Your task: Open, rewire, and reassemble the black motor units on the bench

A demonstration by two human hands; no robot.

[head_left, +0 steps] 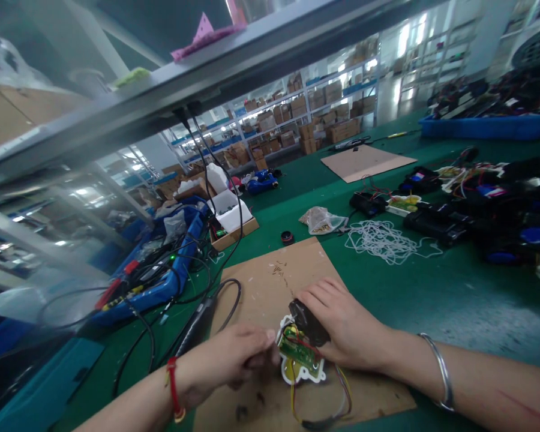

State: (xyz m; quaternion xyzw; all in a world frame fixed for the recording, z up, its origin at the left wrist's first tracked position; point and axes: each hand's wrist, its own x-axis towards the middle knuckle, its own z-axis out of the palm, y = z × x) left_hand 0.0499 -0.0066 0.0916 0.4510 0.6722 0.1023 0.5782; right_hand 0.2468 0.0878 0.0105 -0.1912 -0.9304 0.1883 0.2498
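A black plastic housing (pixel 309 324) is in the grip of my right hand (pixel 342 324), whose fingers wrap over its top. Against its lower left side lies a white plastic frame (pixel 318 378) carrying a green circuit board (pixel 297 353) with thin red and black wires. Yellow, white and dark wires (pixel 344 390) trail from this frame toward the bottom edge. At the frame's left edge is my left hand (pixel 234 357), its fingers curled and the fingertips partly blurred; what they pinch, if anything, cannot be made out. Brown cardboard (pixel 256 300) lies under the parts, with small screws (pixel 278 269) scattered on it.
A black-handled cable tool (pixel 198 324) lies left of the cardboard, beside a blue bin (pixel 162 294) of tools. Beyond are a bag of small brass-coloured parts (pixel 321 222), tangled white cord (pixel 382 243) and black housings (pixel 445 222). A metal shelf beam (pixel 162 90) crosses overhead, cables hanging from it.
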